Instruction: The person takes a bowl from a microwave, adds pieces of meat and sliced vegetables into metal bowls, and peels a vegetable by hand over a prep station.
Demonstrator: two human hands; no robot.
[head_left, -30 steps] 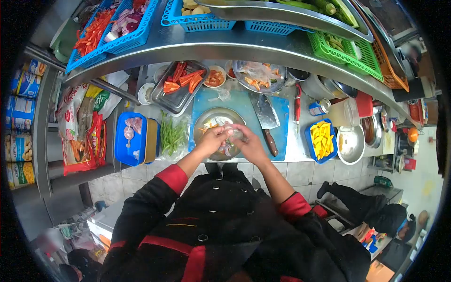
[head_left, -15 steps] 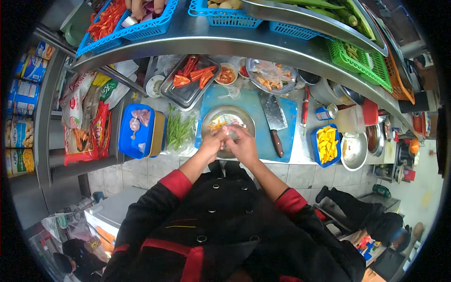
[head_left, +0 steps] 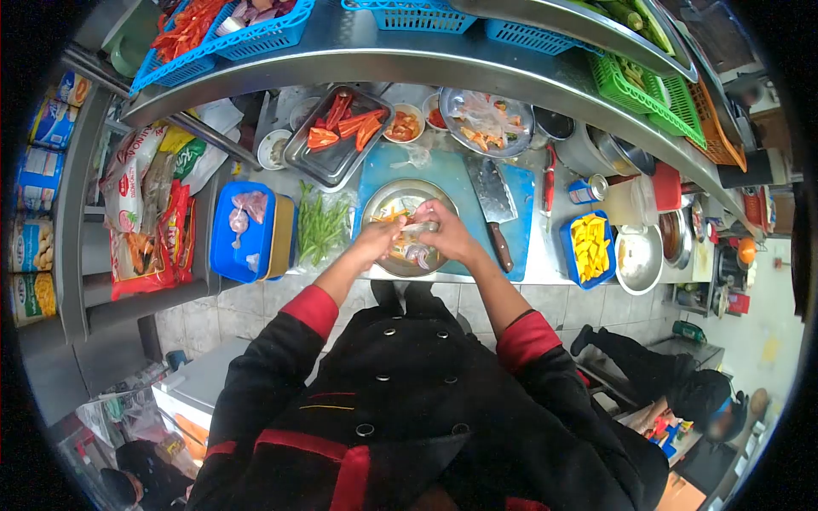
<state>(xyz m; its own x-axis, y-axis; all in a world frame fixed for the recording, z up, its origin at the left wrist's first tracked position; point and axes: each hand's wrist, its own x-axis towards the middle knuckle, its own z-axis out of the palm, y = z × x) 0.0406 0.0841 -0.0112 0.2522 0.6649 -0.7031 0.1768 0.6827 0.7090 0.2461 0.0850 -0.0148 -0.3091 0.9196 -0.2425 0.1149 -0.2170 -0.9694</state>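
Observation:
A round metal bowl (head_left: 372,204) with orange strips and purple-white onion slices (head_left: 417,255) stands on a blue cutting board (head_left: 469,255). Over it, my left hand (head_left: 377,240) and my right hand (head_left: 446,236) come close together, both with bent fingers. Between them is a small pale, translucent piece (head_left: 419,227), which both hands seem to grip; its kind is unclear. Right of the bowl lies a cleaver (head_left: 494,194), its brown handle toward me. Crumpled clear plastic (head_left: 417,157) sits behind the bowl.
Green beans (head_left: 322,223) and a blue tub (head_left: 223,234) are to the left. A tray (head_left: 341,162) of red pepper pieces stands behind. Yellow pieces (head_left: 590,247) fill a blue container at right, beside a metal bowl (head_left: 643,281). A steel shelf (head_left: 383,58) overhangs the back.
My hands have moved slightly apart, and the onion slices in the bowl's near side now show. Fingers over the onion basket at the top left have gone from view.

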